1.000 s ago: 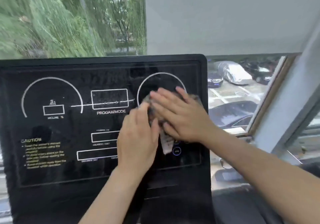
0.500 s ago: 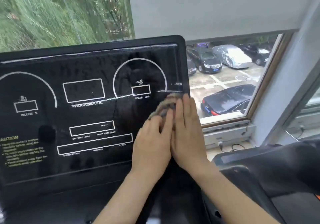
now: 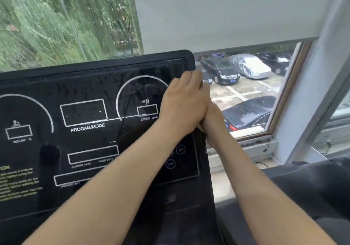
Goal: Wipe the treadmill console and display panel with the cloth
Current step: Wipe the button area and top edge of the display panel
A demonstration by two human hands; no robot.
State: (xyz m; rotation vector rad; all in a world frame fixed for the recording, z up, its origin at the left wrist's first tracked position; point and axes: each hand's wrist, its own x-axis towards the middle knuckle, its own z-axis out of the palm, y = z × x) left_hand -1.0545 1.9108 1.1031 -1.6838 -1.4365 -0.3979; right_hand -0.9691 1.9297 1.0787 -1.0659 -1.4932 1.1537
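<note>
Hands pressed together, left hand (image 3: 184, 101) over right hand (image 3: 213, 119), at panel (image 3: 85, 85) right edge; cloth hidden beneath (grip not visible). Upper panel looks damp; left half, lower console (image 3: 180, 216) probably remain.

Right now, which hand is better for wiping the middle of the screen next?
Probably the left hand: it lies on the display panel by the speed dial, its arm across the screen. The right hand sits at the panel's right edge, mostly hidden under it. I cannot see the cloth.
</note>
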